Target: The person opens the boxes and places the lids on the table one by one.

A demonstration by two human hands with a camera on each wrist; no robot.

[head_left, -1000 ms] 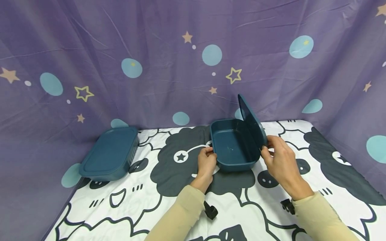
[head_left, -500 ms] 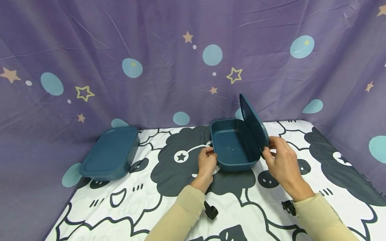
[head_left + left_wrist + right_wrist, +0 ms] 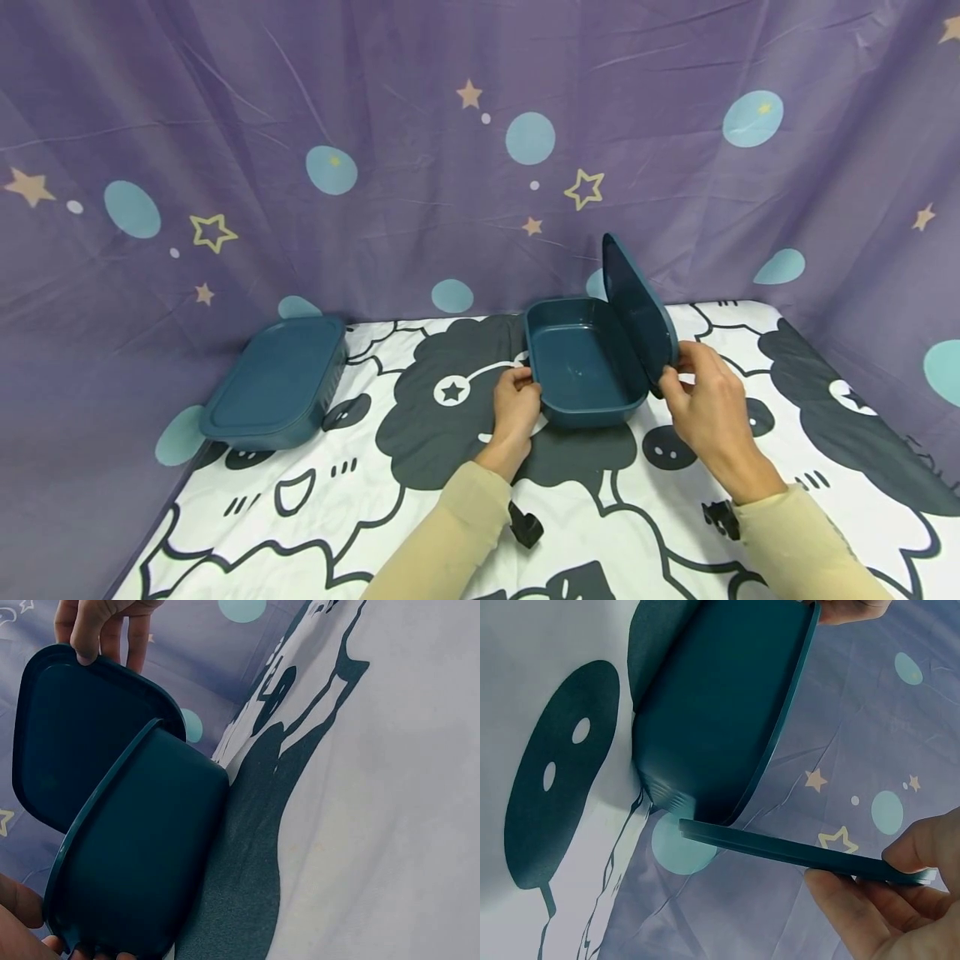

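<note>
A dark teal plastic box (image 3: pixel 573 354), uncovered and with a bare inside, sits near the back of the cloth. My left hand (image 3: pixel 516 406) holds its near left side; in the left wrist view the thumb is at the rim (image 3: pixel 97 799) and fingertips show under the wall. Along the box's right side the matching lid (image 3: pixel 636 308) stands steeply tilted, its inner face toward the box. My right hand (image 3: pixel 708 400) pinches the lid's near edge, thumb on one face and fingers on the other, as the right wrist view shows. The lid's far end (image 3: pixel 705 831) overlaps the box's rim there.
A second teal box (image 3: pixel 273 383) with its lid on stands at the left end of the cloth. White cloth (image 3: pixel 360 517) with dark cartoon sheep covers the table. Behind hangs a purple curtain (image 3: pixel 420 208) with stars and blue dots.
My right hand has shifted slightly to the right with the lid, which now leans a little farther from the box. My left hand and the box stay in place.
</note>
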